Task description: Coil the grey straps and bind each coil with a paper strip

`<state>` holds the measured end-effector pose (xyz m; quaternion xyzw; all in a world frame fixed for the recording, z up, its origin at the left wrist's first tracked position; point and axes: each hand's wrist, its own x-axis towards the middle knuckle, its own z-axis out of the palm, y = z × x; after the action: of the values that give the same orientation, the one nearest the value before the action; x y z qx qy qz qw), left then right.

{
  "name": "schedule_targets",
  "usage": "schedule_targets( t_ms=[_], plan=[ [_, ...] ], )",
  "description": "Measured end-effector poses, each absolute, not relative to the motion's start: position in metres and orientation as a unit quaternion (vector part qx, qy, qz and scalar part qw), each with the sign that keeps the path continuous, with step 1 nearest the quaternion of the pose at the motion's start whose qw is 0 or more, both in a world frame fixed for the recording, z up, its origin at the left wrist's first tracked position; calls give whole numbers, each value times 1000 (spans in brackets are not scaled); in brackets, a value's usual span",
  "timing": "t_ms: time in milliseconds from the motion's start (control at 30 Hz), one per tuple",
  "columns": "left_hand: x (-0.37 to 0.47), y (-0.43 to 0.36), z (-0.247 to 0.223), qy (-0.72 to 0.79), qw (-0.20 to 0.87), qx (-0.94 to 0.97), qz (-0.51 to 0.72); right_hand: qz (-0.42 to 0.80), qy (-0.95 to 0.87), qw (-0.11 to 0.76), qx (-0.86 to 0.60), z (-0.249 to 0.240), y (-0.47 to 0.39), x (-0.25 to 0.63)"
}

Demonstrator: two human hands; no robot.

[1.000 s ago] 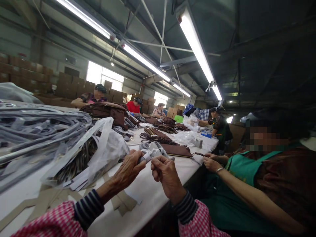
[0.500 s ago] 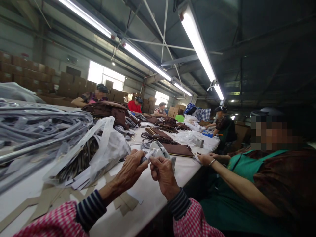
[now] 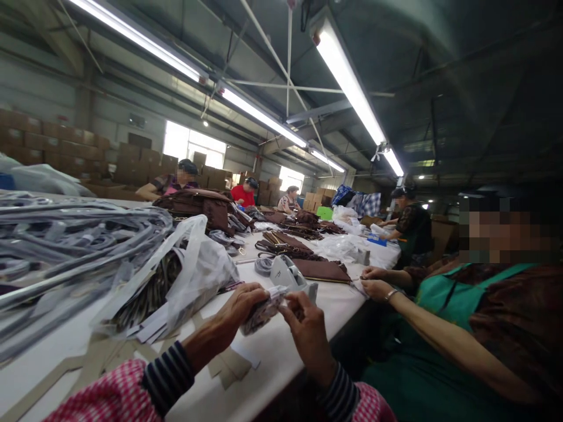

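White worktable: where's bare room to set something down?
Bare: white worktable between flat beige scraps and, in view, the right hand; farther left, between scraps and grey plastic-wrapped straps. Crowded: around those straps, and farther back among brown fabric bags.

One head-worn view — forward along the table (image 3: 211, 401), close above its near part

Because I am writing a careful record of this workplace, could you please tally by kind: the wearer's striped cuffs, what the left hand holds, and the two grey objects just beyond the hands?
Striped cuffs: 2
Bundle in the left hand: 1
Grey coil: 1
Grey dispenser-like object: 1
Total: 5
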<state>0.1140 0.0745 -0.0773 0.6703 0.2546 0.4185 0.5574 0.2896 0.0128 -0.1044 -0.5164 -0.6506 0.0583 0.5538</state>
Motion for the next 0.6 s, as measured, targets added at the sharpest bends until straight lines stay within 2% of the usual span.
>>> schedule_targets(
  t_ms=[67, 133, 200, 267, 433, 533, 600],
  plan=[
    [115, 67, -72, 252, 543, 689, 408, -135, -721, 474, -487, -95, 7, 294],
    [117, 61, -66, 248, 529, 712, 390, -269, -766, 381, -442, -86, 4, 295],
    [118, 57, -61, 241, 508, 736, 377, -353, -777, 328, -405, -80, 4, 297],
    [117, 56, -58, 246, 489, 753, 365, -408, -770, 315, -376, -80, 6, 299],
    [107, 47, -63, 284, 476, 767, 324, -455, -758, 298, -360, -91, 15, 303],
    [92, 42, -67, 331, 465, 769, 287, -411, -791, 288, -352, -96, 17, 296],
    [73, 44, -64, 353, 487, 750, 275, -339, -820, 303, -348, -98, 15, 289]
  ],
)
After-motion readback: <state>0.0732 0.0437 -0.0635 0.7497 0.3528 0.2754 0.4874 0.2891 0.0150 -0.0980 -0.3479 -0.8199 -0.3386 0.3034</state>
